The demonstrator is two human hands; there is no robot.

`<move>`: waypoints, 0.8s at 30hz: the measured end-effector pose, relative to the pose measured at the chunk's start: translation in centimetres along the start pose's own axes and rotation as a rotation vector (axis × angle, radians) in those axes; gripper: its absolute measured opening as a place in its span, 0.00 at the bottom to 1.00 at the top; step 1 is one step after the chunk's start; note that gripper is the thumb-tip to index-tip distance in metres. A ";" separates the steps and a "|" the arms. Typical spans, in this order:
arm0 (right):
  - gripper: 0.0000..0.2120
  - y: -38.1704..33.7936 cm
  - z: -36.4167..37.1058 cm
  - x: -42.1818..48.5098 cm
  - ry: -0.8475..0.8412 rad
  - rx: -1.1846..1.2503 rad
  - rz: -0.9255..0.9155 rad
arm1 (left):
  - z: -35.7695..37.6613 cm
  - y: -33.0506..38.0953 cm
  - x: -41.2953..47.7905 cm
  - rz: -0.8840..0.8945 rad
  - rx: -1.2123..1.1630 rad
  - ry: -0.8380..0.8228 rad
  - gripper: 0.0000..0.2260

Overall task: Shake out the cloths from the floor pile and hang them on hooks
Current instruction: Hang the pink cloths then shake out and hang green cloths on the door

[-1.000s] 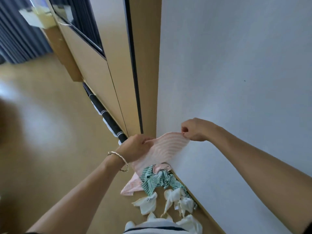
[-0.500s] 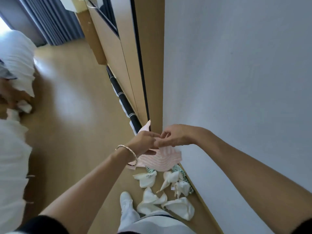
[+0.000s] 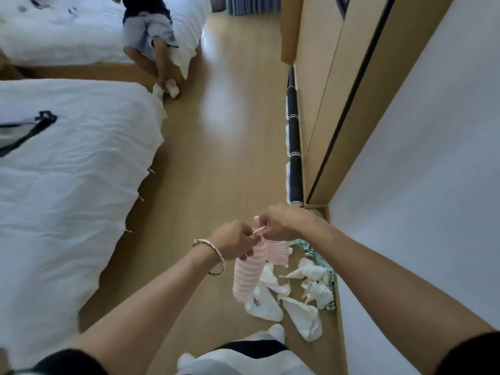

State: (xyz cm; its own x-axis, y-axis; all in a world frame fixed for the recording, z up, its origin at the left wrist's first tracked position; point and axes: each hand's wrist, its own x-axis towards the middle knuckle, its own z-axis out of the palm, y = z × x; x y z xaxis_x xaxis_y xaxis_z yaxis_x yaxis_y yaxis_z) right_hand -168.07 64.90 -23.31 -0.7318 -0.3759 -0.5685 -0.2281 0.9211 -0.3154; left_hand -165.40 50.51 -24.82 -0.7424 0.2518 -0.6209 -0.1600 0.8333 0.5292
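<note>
"White bedding first, far left: the near bed fills that side, with a second bed beyond it."

"And a seated person on the edge of that far one, feet down on the wooden floor."

"Moving in now to the left hand, bracelet on the wrist. The fingers are curled in tight and pinch the top of the pink striped cloth."

"That cloth hangs straight down from the pinch, in front of the floor pile. Whether its lower end touches the floor, he can't tell."

"Right beside it, the right hand. It is closed as well, with the fingertips nipping a thin pink strip at the cloth's top edge. The two hands are nearly touching, and the strip is stretched between them."

"So both hands are on the one cloth, held up over the floor."

"Below and to the right lies the pile of cream cloths, crumpled on the floor close to the wall, with a green striped cloth at its far end."

"Further right, a black roll lies along the foot of the wooden cabinet."

"And the white wall closes off the right side."
</note>
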 end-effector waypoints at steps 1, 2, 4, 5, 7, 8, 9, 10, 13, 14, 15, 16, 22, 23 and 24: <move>0.12 -1.3 -0.1 0.5 -0.027 -0.026 -0.035 | -0.3 -1.6 -0.7 -0.011 0.096 0.021 0.12; 0.12 -2.8 -0.2 1.2 -0.048 -0.053 -0.069 | -0.5 -3.4 -1.6 -0.032 0.176 0.054 0.11; 0.13 -6.2 -0.3 2.5 -0.081 -0.123 -0.142 | -0.9 -7.4 -3.7 -0.102 0.250 0.127 0.11; 0.13 -8.1 -0.2 3.2 -0.097 -0.160 -0.184 | -1.0 -9.4 -4.9 -0.140 0.250 0.157 0.10; 0.13 -12.3 0.5 4.5 -0.124 -0.212 -0.263 | -1.2 -13.6 -7.8 -0.223 0.243 0.220 0.10; 0.13 -14.6 1.1 5.1 -0.138 -0.230 -0.298 | -1.1 -15.8 -9.4 -0.271 0.253 0.252 0.10; 0.14 -17.1 1.8 5.6 -0.154 -0.251 -0.333 | -1.0 -17.8 -11.0 -0.320 0.268 0.281 0.10; 0.14 -19.6 2.7 6.1 -0.172 -0.272 -0.366 | -0.8 -19.8 -12.8 -0.366 0.273 0.304 0.11; 0.16 -27.4 6.0 6.5 -0.212 -0.325 -0.464 | 0.5 -25.3 -17.9 -0.458 0.234 0.350 0.12; 0.15 -29.9 7.3 6.4 -0.220 -0.339 -0.494 | 1.0 -27.1 -19.7 -0.482 0.210 0.357 0.10; 0.15 -32.3 8.6 6.1 -0.225 -0.352 -0.523 | 1.6 -28.9 -21.5 -0.508 0.177 0.366 0.08; 0.14 -34.4 9.9 5.9 -0.228 -0.371 -0.548 | 2.2 -30.6 -23.3 -0.532 0.138 0.382 0.06; 0.13 -46.1 15.0 4.9 -0.206 -0.432 -0.646 | 3.7 -40.7 -32.7 -0.682 -0.130 0.607 0.03; 0.14 -48.1 15.5 4.7 -0.178 -0.436 -0.657 | 3.6 -42.2 -33.9 -0.696 -0.166 0.656 0.02; 0.15 -50.0 16.0 4.6 -0.153 -0.444 -0.677 | 3.4 -43.7 -35.2 -0.709 -0.193 0.702 0.01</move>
State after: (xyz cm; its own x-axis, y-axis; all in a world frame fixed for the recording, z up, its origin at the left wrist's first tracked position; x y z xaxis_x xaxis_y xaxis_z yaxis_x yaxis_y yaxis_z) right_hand -149.72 15.47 -22.32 -0.2566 -0.8443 -0.4704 -0.8449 0.4323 -0.3151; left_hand -130.03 6.88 -28.09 -0.6401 -0.6673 -0.3809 -0.7681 0.5688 0.2942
